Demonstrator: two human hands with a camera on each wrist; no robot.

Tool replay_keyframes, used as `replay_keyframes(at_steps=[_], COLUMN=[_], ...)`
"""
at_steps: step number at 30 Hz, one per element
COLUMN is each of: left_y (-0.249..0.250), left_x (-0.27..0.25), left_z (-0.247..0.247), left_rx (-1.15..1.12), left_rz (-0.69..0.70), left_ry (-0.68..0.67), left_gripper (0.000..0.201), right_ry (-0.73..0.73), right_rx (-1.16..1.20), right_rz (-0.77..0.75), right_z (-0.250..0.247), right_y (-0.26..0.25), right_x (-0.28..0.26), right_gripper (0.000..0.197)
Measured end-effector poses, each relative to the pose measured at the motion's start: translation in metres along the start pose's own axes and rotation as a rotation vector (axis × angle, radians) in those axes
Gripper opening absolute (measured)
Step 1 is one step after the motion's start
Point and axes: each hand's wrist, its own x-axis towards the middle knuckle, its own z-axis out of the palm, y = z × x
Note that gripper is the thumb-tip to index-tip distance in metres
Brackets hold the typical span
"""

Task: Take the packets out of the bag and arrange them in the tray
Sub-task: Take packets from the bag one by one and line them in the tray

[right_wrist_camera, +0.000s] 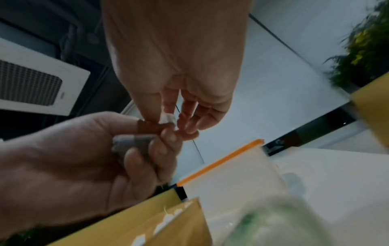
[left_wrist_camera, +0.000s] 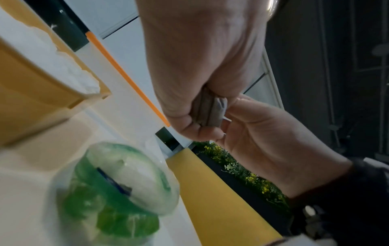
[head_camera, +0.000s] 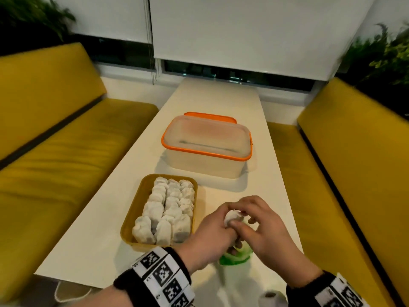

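**Packets held over the bag, tray nearly full**

Low in the head view, right of centre, the two hands meet just above the bag, a crumpled clear-and-green plastic one lying on the white bench. The left hand has its fingers curled round a small stack of packets; the left wrist view shows more than one pressed together in that grip. The right hand pinches the white top corner of one packet between thumb and fingertips, as the right wrist view shows.

To the left of the hands and a little further up the frame sits the yellow tray, already holding rows of white packets standing close together; a strip along its left side is bare.

Beyond it, mid-frame, stands a clear tub with an orange rim.

The step in hand looks like separating one packet from the held stack. The next move calls for carrying it left and setting it into the free strip without knocking the standing rows.
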Motion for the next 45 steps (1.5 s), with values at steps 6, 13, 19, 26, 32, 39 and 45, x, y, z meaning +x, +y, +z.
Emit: replay_keyframes(at_steps=[6, 13, 19, 26, 32, 39, 45], left_y=[-0.001, -0.010, -0.028, -0.045, -0.058, -0.068, -0.067], left_x=[0.001, -0.001, -0.017, -0.012, -0.007, 0.001, 0.005], left_z=[-0.034, -0.114, -0.195, -0.237, -0.242, -0.237, -0.236], left_rx=[0.153, 0.419, 0.389, 0.319, 0.360, 0.497, 0.588], left_rz=[0.112, 0.098, 0.034, 0.046, 0.018, -0.116, -0.144], left_ry=[-0.028, 0.130, 0.168, 0.285, 0.257, 0.220, 0.223], left_gripper=[0.076, 0.010, 0.028, 0.014, 0.016, 0.031, 0.034], right_ry=[-0.186, -0.226, -0.466, -1.071, -1.187, -1.097, -1.190], right_rx=[-0.128, -0.135, -0.306, -0.613, -0.841, -0.841, -0.998], right_rz=[-0.044, 0.012, 0.051, 0.071, 0.033, 0.105, 0.234], right_z=[0.008, 0.053, 0.112, 0.169, 0.194, 0.201, 0.194], right_y=[-0.023, -0.062, -0.106, -0.118, -0.122, -0.110, -0.116], right_x=[0.028, 0.069, 0.112, 0.134, 0.134, 0.125, 0.126], right_gripper=[0.011, 0.004, 0.008, 0.015, 0.027, 0.031, 0.050])
